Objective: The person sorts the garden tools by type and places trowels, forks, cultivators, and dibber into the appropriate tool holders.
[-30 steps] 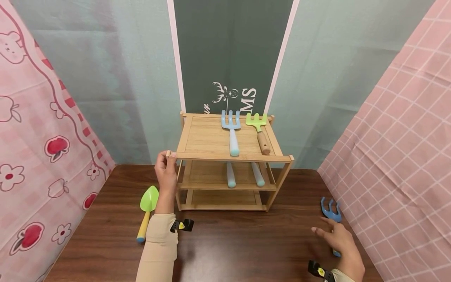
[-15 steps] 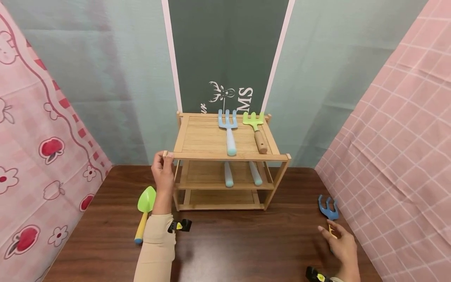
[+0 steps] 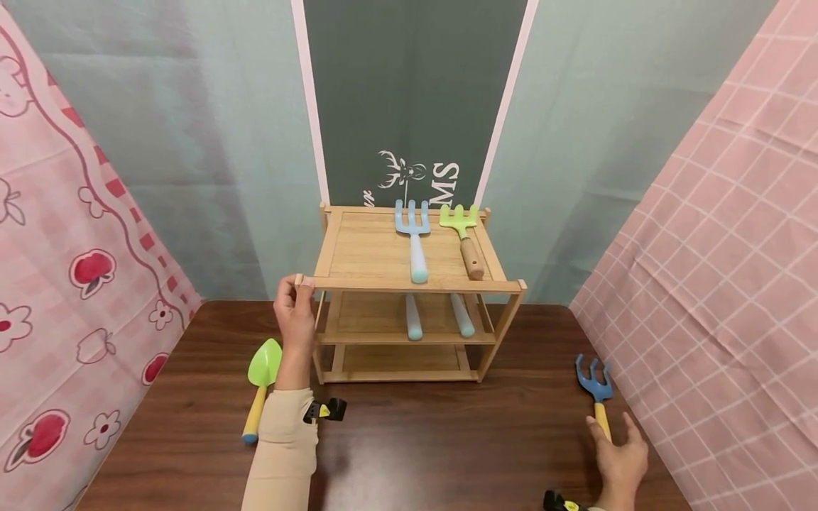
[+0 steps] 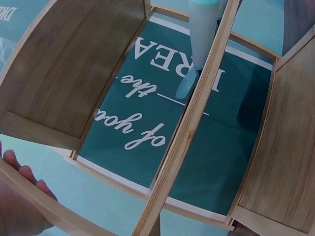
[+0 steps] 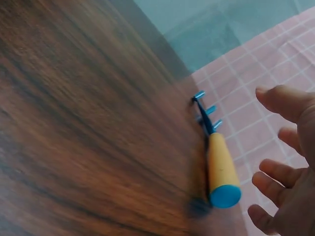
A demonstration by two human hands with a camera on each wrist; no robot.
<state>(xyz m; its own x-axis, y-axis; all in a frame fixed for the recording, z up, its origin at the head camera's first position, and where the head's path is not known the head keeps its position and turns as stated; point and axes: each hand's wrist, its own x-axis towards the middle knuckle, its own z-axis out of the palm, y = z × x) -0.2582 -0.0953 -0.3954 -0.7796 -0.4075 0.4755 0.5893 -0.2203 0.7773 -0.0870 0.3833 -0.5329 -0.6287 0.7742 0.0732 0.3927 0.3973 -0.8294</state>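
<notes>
My left hand (image 3: 296,312) grips the front left corner of a wooden three-tier shelf (image 3: 409,284); in the left wrist view its fingertips (image 4: 28,173) curl over the frame. At the right, my right hand (image 3: 618,454) is spread, thumb and forefinger on either side of the yellow handle of a blue hand rake (image 3: 596,387) on the table. The right wrist view shows the hand apart from the rake handle (image 5: 222,164). On the shelf's top lie a light blue hand fork (image 3: 417,245) and a green hand rake (image 3: 469,245) with a wooden handle.
Two pale handles (image 3: 414,317) stick out on the middle tier; their heads are hidden. A green trowel (image 3: 260,387) with a yellow handle lies left of the shelf on the brown table (image 3: 409,447). Pink cloth (image 3: 716,284) hangs at both sides, grey-green cloth behind.
My right hand has shifted slightly left and lower, and its thumb and forefinger have spread around the rake's handle. The left hand keeps its grip on the shelf. The head view has shifted slightly.
</notes>
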